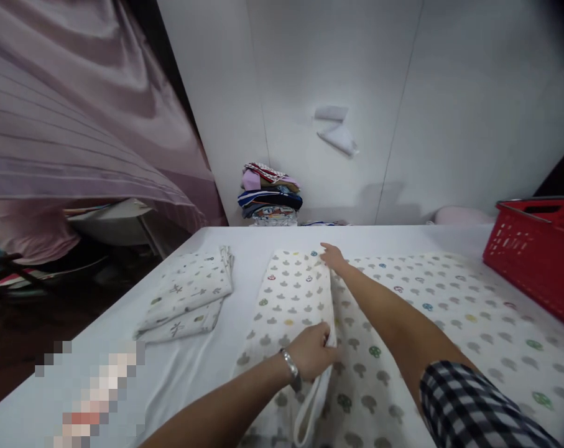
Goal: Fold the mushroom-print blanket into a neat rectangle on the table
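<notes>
Head view: a white cloth (295, 287) with a mushroom print lies on the table (249, 261), its left part doubled into a strip and the rest spread out to the right. The person's left hand (312, 351) (a silver bracelet (291, 368) circles its wrist) is closed on the cloth, fingers curled round the strip's right edge, and on the near side of the grip that edge sags into a loose loop. The right hand (332, 257), its arm partly covered by a checked sleeve (468, 401), touches the cloth's far end; one cannot tell whether its fingers pinch the fabric or only press it. Left of the cloth, well apart, lies a folded piece (183, 298). Right of the cloth stands a red basket (533, 249). Beyond the cloth, a clothes stack (270, 196) rises by the wall (379, 93).
</notes>
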`<state>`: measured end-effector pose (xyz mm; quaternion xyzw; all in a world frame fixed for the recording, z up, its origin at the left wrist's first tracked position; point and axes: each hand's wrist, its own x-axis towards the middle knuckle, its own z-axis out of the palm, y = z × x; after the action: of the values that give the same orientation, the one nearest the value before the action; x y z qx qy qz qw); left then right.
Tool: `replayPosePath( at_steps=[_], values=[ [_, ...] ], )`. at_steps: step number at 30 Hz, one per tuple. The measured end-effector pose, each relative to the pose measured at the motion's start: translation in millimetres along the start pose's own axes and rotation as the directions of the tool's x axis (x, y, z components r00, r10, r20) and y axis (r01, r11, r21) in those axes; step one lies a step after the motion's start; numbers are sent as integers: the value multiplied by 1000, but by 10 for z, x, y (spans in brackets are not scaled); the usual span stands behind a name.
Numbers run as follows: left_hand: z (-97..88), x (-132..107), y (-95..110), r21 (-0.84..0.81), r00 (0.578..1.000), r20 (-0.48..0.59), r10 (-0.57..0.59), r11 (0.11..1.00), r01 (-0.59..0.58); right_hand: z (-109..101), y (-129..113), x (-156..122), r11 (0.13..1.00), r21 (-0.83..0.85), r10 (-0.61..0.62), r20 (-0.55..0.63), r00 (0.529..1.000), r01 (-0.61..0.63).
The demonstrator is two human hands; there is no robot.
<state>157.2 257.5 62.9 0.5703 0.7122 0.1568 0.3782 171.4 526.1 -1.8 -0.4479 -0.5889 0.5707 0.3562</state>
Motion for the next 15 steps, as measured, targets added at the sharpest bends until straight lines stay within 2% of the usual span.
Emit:
replayPosePath(
  at_steps=[3, 7, 12, 15],
  values=[
    [205, 205, 356, -32, 996, 83, 35, 999, -32, -467, -150, 29, 995, -94, -48, -36, 998, 44],
    [569, 525, 898, -187, 974, 213, 73, 982, -32, -1223, -343, 92, 970, -232, -97, -99, 990, 72],
    [1145, 933, 1542, -318, 949, 284, 133, 947, -38, -2176, -513, 142, 912, -405, -154, -196, 968, 63],
    [1507, 1125, 1919, -460, 936, 309, 171, 888, -10, -2682, -602, 131, 870, -491, -189, -255, 948, 41]
  ],
)
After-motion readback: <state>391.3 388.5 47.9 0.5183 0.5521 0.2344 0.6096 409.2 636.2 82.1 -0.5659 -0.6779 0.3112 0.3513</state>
